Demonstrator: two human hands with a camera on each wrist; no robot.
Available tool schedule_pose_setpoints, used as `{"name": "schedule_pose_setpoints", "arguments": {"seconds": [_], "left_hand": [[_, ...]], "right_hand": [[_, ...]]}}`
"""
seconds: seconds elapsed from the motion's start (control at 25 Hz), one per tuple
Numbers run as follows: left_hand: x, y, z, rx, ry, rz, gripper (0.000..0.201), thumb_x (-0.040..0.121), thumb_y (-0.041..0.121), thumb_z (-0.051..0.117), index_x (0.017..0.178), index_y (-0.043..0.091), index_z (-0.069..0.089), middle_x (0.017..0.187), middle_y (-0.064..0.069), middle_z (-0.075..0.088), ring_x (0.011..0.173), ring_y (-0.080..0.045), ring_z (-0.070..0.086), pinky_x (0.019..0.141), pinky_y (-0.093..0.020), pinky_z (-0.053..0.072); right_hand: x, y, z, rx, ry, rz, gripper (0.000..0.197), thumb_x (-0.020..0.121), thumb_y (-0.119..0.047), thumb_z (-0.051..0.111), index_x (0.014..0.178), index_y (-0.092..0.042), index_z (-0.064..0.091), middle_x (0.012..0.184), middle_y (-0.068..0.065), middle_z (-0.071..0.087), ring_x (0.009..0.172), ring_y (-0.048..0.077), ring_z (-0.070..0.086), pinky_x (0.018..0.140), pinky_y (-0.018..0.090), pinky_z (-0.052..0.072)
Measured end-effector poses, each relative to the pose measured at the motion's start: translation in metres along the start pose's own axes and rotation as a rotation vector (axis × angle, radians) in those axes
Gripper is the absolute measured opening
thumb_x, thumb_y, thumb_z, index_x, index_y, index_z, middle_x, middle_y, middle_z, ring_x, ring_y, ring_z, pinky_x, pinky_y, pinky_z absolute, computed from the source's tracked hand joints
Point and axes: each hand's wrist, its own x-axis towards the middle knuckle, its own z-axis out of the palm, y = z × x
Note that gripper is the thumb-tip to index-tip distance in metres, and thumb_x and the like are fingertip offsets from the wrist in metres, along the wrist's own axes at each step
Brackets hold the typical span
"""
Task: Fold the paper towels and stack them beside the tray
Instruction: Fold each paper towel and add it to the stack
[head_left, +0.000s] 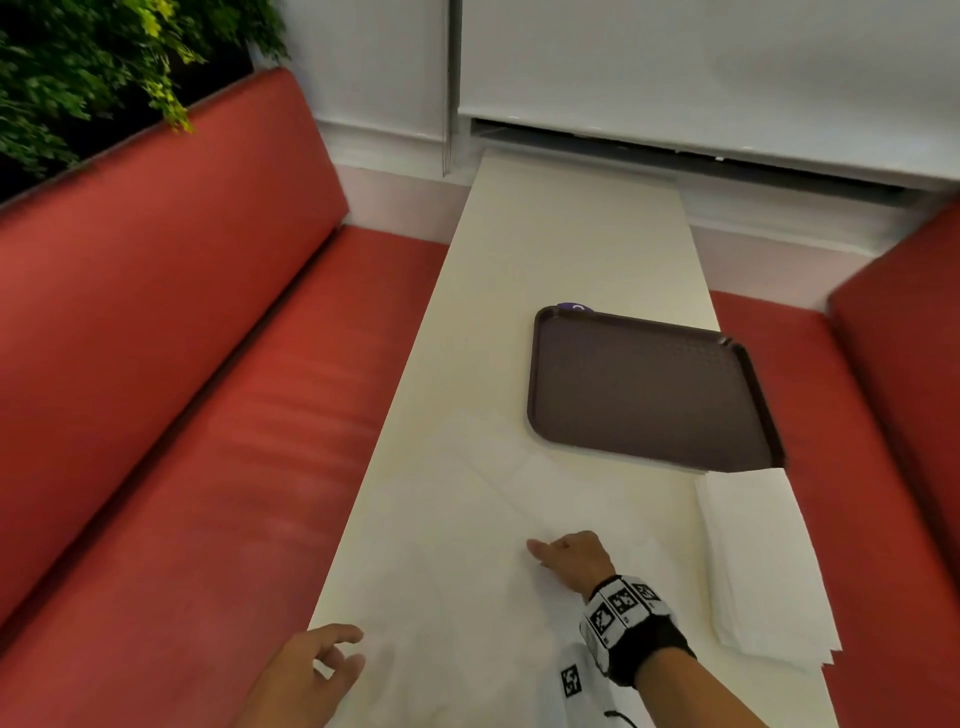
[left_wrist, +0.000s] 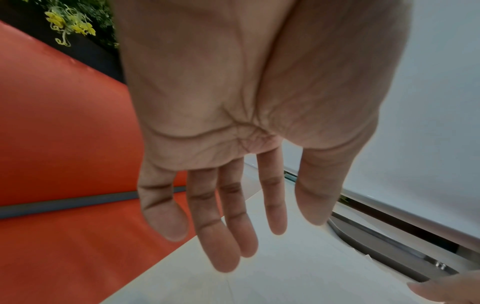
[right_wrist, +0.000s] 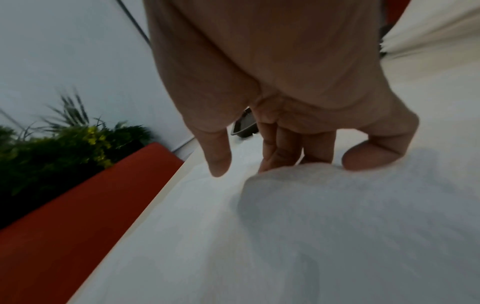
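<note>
A: Where are the paper towels lying?

B: One unfolded paper towel (head_left: 467, 519) is lying flat on the tabletop (head_left: 566, 234), just this side of the dark tray (head_left: 644, 389). A stack of folded towels (head_left: 763, 566) is sitting by the tabletop's right edge, its far end tucked under the tray's near right corner, which is jutting past that edge.

A: What is the right hand doing?

B: The right hand (head_left: 571, 558) is pressing down on the flat towel; in the right wrist view its fingers (right_wrist: 319, 148) are curling against a raised bulge of the sheet, thumb bent beside it. Whether it is truly pinching the towel cannot be told.

A: And the left?

B: The left hand (head_left: 317, 670) is hovering at the tabletop's left edge, fingers (left_wrist: 223, 236) relaxed, spread and holding nothing.

A: Any open room?

B: The far half of the tabletop beyond the tray is lying bare up to the wall. Red benches (head_left: 182, 389) are running along both long edges.
</note>
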Motion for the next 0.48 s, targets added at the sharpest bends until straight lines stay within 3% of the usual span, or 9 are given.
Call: {"name": "schedule_pose_setpoints", "arguments": {"seconds": [0.08,0.2,0.24,0.36,0.48], "left_hand": [[0.000,-0.005,-0.002,-0.025,0.012,0.010,0.046,0.073,0.016,0.076,0.063,0.058,0.062,0.065,-0.006,0.064,0.035,-0.002,0.045,0.052,-0.011,0.039],[0.000,-0.008,-0.004,-0.006,0.026,0.001,0.049,0.072,0.018,0.075,0.058,0.061,0.060,0.065,-0.006,0.065,0.036,-0.003,0.045,0.054,-0.015,0.043],[0.000,-0.009,-0.003,0.004,0.025,-0.001,0.049,0.072,0.018,0.075,0.058,0.062,0.060,0.064,-0.005,0.066,0.036,-0.003,0.046,0.055,-0.016,0.043],[0.000,-0.004,-0.003,-0.018,0.020,0.013,0.057,0.073,0.016,0.075,0.067,0.069,0.055,0.062,-0.003,0.064,0.036,-0.003,0.046,0.055,-0.017,0.042],[0.008,0.025,0.002,-0.155,-0.012,0.097,0.045,0.077,0.015,0.074,0.074,0.059,0.062,0.061,-0.001,0.063,0.049,0.001,0.054,0.061,-0.017,0.044]], "right_hand": [[0.009,0.000,0.000,0.172,-0.017,0.051,0.040,0.088,-0.036,0.064,0.057,-0.011,0.057,0.077,0.006,0.067,0.080,0.023,0.061,0.084,0.032,0.049],[0.013,-0.006,-0.002,0.546,0.030,0.133,0.025,0.090,-0.017,0.063,0.068,-0.006,0.059,0.069,0.005,0.059,0.064,0.018,0.057,0.062,0.026,0.051],[0.008,-0.013,-0.006,0.647,0.088,0.124,0.021,0.088,-0.014,0.064,0.070,-0.005,0.060,0.069,0.006,0.059,0.064,0.019,0.056,0.060,0.028,0.050],[-0.021,-0.035,-0.032,0.624,0.350,-0.112,0.029,0.084,-0.015,0.062,0.057,-0.010,0.051,0.058,0.002,0.050,0.060,0.020,0.047,0.059,0.031,0.041],[-0.062,-0.052,-0.070,0.766,0.279,-0.399,0.029,0.086,-0.008,0.050,0.060,-0.015,0.039,0.062,0.004,0.036,0.061,0.017,0.034,0.053,0.027,0.028]]}}
